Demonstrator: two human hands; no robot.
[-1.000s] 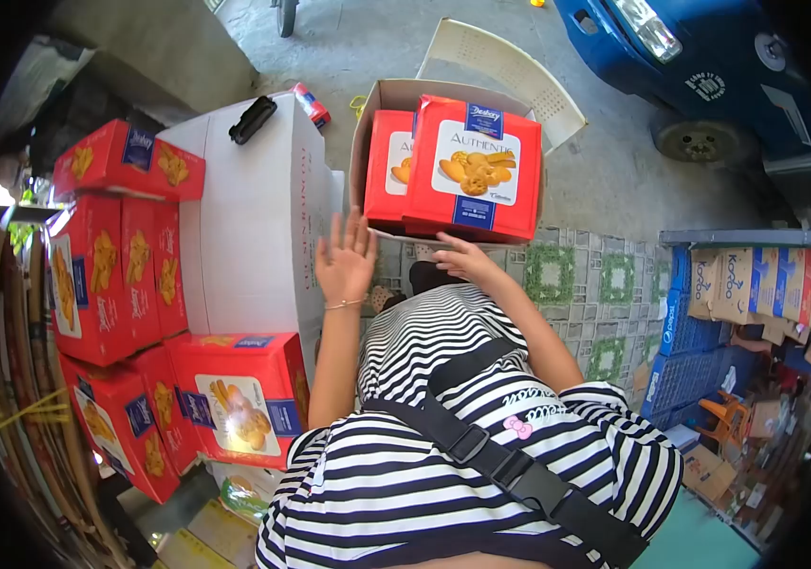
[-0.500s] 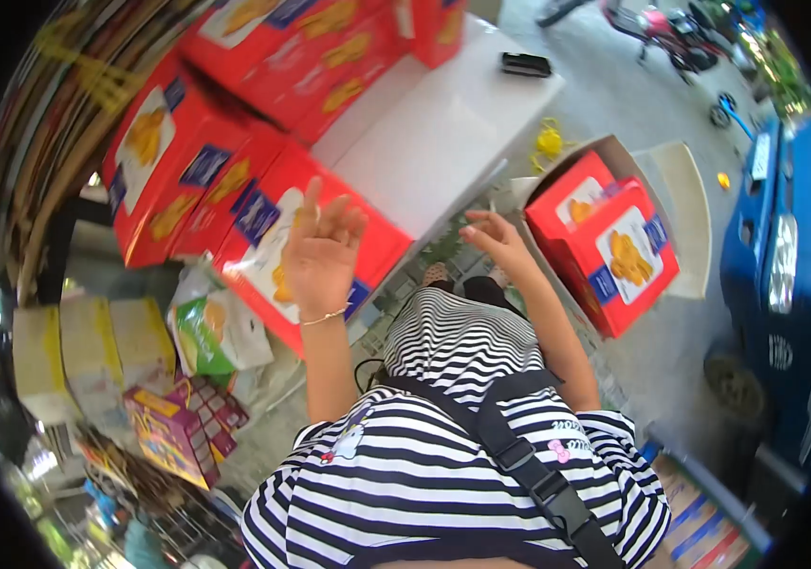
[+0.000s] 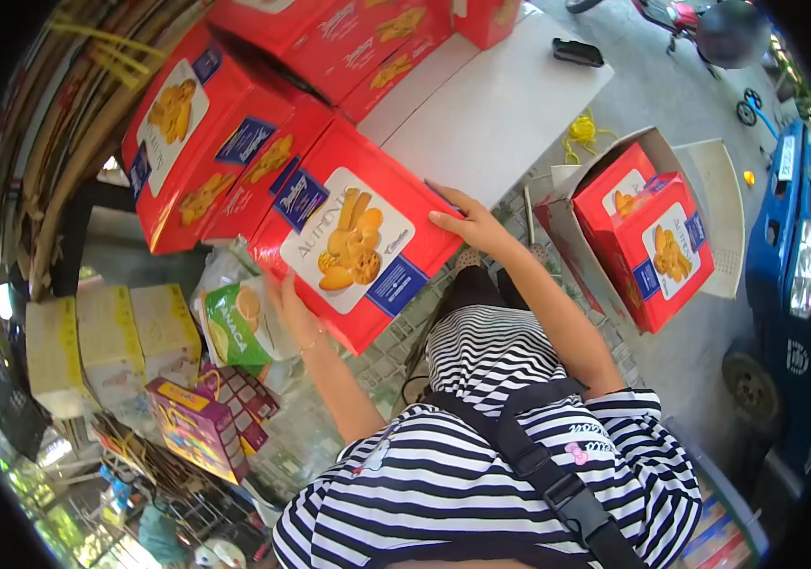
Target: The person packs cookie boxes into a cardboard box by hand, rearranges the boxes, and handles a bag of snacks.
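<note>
A large red cookie box [image 3: 353,237], with a cookie picture and blue labels, lies tilted in front of me. My left hand [image 3: 294,308] is at its lower left edge, fingers partly hidden by the box side. Against its right end rests my right hand [image 3: 470,223], thumb on top and fingers along the edge. More red boxes [image 3: 178,119] stand stacked just beyond. At the right, an open carton [image 3: 571,228] holds red boxes [image 3: 666,251] of the same kind, the front one tilted.
A white surface [image 3: 491,109] carries a black object [image 3: 578,52]. Yellow string [image 3: 584,133] lies near the carton, beside a pale chair [image 3: 714,209]. A green-and-white pack [image 3: 235,322], yellowish boxes [image 3: 107,346] and a purple box [image 3: 197,427] are at lower left. A blue vehicle [image 3: 799,266] stands right.
The view has swung left, shifting the carton rightward. Both my hands, earlier raised and empty, are now at opposite sides of the large red box.
</note>
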